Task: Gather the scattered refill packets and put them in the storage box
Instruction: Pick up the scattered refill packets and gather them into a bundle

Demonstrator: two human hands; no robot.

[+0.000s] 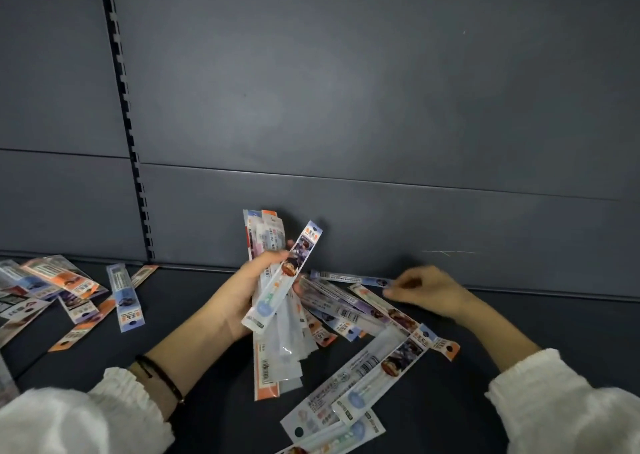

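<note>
left hand (242, 291) grips a packet bundle (273, 315); right hand (426, 289) pinches one packet (346, 277).

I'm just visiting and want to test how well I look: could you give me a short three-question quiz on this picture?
1. True or false: the left hand holds a fanned bundle of long, flat plastic refill packets.
2. What is the right hand doing? A) resting on a box B) pinching the end of a thin blue-and-white packet at the dark back wall C) holding scissors
3. Fill in: the left wrist wears a thin ____ cord bracelet.

Key: 1 true; 2 B; 3 black. No storage box is in view.
</note>
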